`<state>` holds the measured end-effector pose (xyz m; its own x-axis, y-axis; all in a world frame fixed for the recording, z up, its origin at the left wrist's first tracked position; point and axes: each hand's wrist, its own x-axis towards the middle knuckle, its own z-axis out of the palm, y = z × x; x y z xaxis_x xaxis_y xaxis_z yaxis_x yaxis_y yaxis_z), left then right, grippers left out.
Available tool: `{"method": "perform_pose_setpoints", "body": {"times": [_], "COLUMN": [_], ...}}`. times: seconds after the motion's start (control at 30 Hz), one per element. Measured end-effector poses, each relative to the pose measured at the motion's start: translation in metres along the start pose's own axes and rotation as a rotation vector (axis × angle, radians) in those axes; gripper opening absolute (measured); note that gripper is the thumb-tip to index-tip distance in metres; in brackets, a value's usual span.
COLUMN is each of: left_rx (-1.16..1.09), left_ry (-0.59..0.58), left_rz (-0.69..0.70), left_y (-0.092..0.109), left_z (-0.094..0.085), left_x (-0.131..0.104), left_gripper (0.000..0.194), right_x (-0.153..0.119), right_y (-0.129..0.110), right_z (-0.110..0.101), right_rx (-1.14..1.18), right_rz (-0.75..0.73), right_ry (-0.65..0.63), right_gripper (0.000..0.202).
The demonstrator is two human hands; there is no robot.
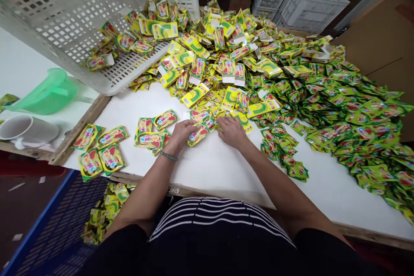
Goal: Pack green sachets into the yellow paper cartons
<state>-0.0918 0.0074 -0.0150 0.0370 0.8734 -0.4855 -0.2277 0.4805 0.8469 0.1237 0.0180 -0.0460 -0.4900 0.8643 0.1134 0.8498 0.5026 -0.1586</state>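
In the middle of the white table, my left hand (183, 133) has its thumb and fingers closed on a small yellow-green box (198, 133). Another box (199, 115) lies just above that one. My right hand (231, 132) is to the right, palm down, with bent fingertips close to the right end of the boxes; whether it holds anything is hidden. A yellow box (243, 121) lies just beyond my right hand. Left of my left hand is a group of boxes (149, 140), and farther left is another group (111, 158).
A large heap of boxes (196, 67) lies at the back, beside a pile of green sachets (343, 112) on the right. A tipped white crate (124, 71) stands back left. At far left are a green scoop (51, 92) and white mug (29, 131); below is a blue crate (48, 220).
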Motion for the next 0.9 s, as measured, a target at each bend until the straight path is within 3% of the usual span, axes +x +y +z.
{"method": "perform_pose_setpoints", "body": {"times": [0.27,0.4,0.5,0.67,0.9], "left_rx": [0.052,0.085,0.107,0.209,0.223], "left_ry": [-0.122,-0.170,-0.242,-0.267,-0.302], "left_rz": [-0.067,-0.071,-0.042,-0.009,0.014], "left_y": [-0.006,-0.009,-0.010,-0.013,-0.016], "left_z": [0.017,0.021,0.021,0.021,0.020], "left_x": [-0.005,-0.006,-0.007,-0.005,-0.002], "left_gripper": [0.044,0.044,0.044,0.048,0.054], "right_x": [-0.075,-0.091,-0.094,-0.086,-0.064], "right_y": [-0.006,-0.007,-0.002,0.006,0.003], "right_z": [-0.005,-0.005,-0.010,-0.023,-0.031], "right_rx": [-0.049,0.164,0.481,1.016,1.121], "right_rz": [-0.043,0.128,0.384,0.530,0.567], "right_ry": [-0.020,0.158,0.290,0.220,0.424], "right_gripper": [0.051,0.046,0.037,0.037,0.034]}}
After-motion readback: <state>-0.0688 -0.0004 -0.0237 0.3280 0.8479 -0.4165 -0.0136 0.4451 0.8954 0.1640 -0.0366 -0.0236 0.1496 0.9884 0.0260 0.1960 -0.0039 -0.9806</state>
